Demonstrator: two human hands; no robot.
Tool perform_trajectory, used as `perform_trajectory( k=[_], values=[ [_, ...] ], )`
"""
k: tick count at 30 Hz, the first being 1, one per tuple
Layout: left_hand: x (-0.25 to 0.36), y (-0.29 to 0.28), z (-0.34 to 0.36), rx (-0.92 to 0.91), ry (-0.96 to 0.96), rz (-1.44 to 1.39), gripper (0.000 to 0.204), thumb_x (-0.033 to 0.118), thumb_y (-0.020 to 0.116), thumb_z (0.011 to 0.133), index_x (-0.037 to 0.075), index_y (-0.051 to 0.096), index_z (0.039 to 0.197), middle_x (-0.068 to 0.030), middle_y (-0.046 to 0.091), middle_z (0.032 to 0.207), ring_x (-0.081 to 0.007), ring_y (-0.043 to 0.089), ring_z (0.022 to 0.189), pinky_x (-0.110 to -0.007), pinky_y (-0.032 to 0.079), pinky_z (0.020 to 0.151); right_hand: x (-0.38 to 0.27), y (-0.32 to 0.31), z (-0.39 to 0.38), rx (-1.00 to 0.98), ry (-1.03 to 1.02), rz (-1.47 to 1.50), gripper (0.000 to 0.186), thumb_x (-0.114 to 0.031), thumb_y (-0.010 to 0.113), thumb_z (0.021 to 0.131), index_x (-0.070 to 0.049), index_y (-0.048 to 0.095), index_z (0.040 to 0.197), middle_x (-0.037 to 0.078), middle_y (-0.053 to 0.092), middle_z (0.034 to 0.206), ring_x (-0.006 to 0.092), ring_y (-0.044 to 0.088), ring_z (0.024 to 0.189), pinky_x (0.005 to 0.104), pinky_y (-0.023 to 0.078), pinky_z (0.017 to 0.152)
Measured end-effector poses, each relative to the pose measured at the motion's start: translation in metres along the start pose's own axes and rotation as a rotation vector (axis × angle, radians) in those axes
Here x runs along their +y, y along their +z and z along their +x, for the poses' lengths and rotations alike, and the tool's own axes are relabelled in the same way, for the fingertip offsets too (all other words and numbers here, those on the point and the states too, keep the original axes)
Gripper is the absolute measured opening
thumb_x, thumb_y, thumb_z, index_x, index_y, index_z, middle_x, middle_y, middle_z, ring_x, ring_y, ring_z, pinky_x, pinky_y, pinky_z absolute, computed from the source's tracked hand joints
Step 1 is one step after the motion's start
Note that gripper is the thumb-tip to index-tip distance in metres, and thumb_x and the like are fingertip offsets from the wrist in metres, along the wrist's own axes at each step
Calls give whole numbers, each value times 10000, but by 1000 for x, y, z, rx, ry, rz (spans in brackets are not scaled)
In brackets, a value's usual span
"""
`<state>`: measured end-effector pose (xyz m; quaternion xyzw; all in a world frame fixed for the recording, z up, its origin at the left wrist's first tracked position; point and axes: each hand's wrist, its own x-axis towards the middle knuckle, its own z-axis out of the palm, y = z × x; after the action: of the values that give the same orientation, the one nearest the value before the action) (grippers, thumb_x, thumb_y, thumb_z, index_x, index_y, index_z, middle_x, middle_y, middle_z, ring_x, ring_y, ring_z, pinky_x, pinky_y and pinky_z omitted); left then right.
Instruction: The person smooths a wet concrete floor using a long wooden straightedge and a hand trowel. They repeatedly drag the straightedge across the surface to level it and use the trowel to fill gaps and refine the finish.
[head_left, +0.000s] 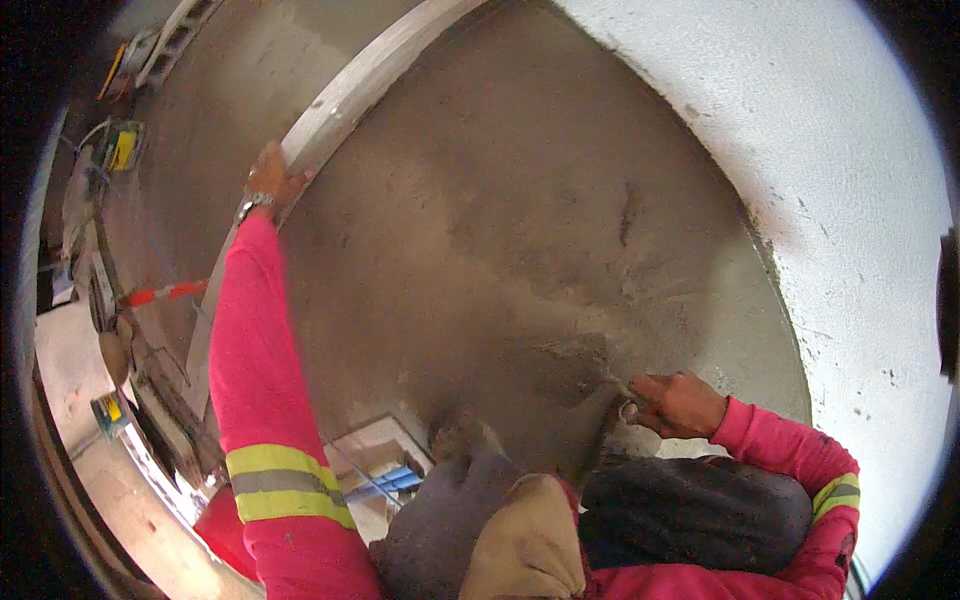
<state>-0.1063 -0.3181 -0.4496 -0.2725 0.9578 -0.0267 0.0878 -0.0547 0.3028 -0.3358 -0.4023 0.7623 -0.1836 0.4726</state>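
My left hand (272, 180), with a metal watch at the wrist, lies over a long pale board (345, 105), its fingers hooked on the board's edge. The board curves across the view, standing along the left side of a grey-brown mortar surface (480, 190). At the right, my right hand (685, 402) is closed around what looks like a trowel (629, 411), low over the mortar. Its blade is hard to tell from the mortar around it. The mortar near this hand is rough and ridged.
A white wall (830, 150) borders the mortar on the right. My dark-trousered knees (700, 510) are at the lower edge. Beside them is a square opening (385, 450) with blue pipes (388, 482). Left of the board lie a red bar (165, 293) and assorted tools and debris.
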Motion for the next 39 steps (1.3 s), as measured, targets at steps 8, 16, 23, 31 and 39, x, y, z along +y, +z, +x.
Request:
perform_trajectory(
  k=[8,16,23,31,39],
  values=[
    [40,-40,8,-159,-56,-15,963,466,806,537,49,376,1291,-210,534,1199,-363,508,1117,-429,416,936,6,-1,-3,-74,59,27,394,-290,610,791,-70,451,1077,181,592,820,417,582,724,503,473,612],
    [36,-40,8,-150,-22,3,868,455,814,523,131,470,1251,-153,593,1134,-325,581,1019,-413,450,883,8,13,2,-83,3,23,385,-303,597,803,-82,453,1084,166,600,797,419,587,695,503,473,595],
    [42,-43,3,-114,-9,22,882,505,810,517,108,474,1228,-168,595,1120,-319,580,1025,-420,462,852,5,10,2,-97,25,9,371,-326,588,818,-78,449,1056,199,605,790,430,579,683,512,464,587],
    [-10,-30,-49,329,186,-386,1008,518,801,516,46,363,1292,-207,453,1271,-356,446,1171,-430,383,959,11,-10,12,134,-46,1,283,-194,670,720,-35,497,877,171,565,708,356,583,629,428,456,567],
    [-150,-1,-146,144,-62,-62,977,511,783,546,17,378,1286,-213,444,1274,-356,433,1178,-434,362,978,-15,-164,156,678,-289,-250,522,-41,624,695,-61,458,1190,122,506,763,240,518,663,319,454,649]
  ],
)
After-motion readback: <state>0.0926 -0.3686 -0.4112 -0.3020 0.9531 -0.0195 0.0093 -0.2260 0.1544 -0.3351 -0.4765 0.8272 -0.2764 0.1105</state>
